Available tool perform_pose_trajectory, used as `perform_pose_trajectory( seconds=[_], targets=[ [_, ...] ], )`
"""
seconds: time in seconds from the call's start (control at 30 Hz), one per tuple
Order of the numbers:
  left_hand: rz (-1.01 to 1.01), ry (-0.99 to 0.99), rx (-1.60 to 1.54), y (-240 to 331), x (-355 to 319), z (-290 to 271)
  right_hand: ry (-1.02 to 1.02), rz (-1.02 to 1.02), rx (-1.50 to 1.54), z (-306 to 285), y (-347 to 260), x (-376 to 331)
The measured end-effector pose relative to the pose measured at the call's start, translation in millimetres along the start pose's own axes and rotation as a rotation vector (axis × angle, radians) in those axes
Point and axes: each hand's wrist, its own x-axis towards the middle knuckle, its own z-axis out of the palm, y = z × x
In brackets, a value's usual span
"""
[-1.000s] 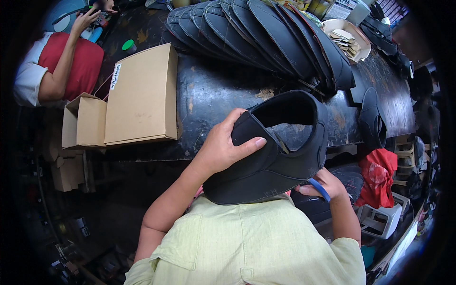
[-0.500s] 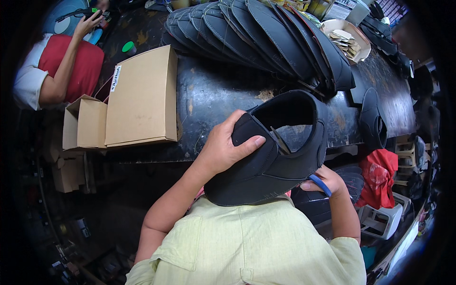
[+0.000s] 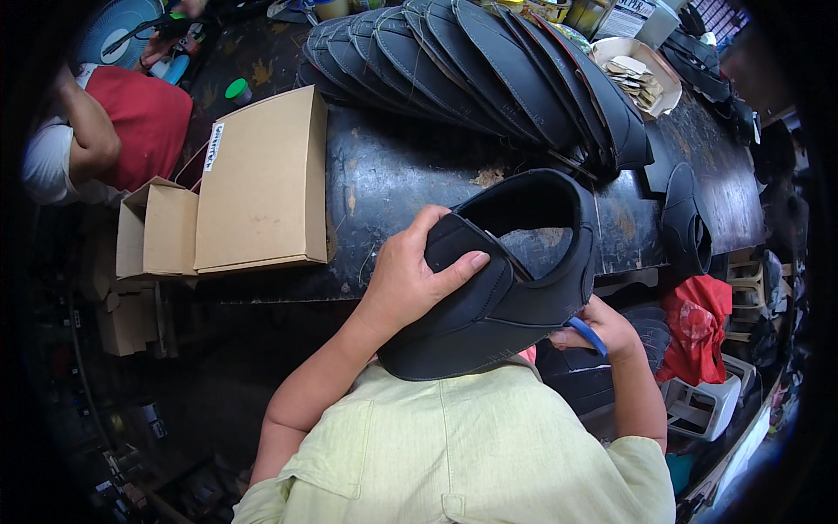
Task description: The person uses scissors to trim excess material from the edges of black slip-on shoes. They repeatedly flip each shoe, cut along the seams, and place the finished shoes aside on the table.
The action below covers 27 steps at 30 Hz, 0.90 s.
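Observation:
A black stitched shoe upper (image 3: 471, 306) is held in front of my chest, its collar opening facing up. My left hand (image 3: 415, 275) grips its left side, thumb on the outer face and the other fingers partly out of sight behind the edge. My right hand (image 3: 602, 327) is closed at the lower right edge of the upper, its fingertips partly hidden. A blue curved handle (image 3: 587, 336) sticks out from that hand; the rest of the tool is hidden, so its kind is unclear.
On the dark worktable (image 3: 375, 192) lies a fanned row of black uppers (image 3: 489, 70). Cardboard boxes (image 3: 257, 183) stand at left, a tray of small pieces (image 3: 642, 79) at far right. Another black upper (image 3: 687, 218) sits right, near a red bag (image 3: 696, 327). A co-worker (image 3: 131, 122) is at far left.
The shoe upper has shifted very slightly, with both hands keeping their grip. The co-worker's raised arm has moved at far left.

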Motion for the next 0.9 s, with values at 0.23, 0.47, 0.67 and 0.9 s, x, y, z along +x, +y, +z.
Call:
perform_pose_trajectory(
  seconds=[0.23, 0.47, 0.67, 0.9],
  targets=[
    [0.023, -0.007, -0.013, -3, -1, 1, 0.001, -0.063, -0.125, 0, -8, 0],
    [0.042, -0.056, -0.053, -5, 1, 1, 0.055, -0.071, -0.092, 1, 3, 3],
    [0.011, -0.125, -0.042, -3, 2, 1, 0.064, -0.020, -0.125, -4, 8, 10],
    [0.004, -0.117, -0.052, -4, 1, 2, 0.099, 0.072, -0.066, -7, 5, 7]
  ],
)
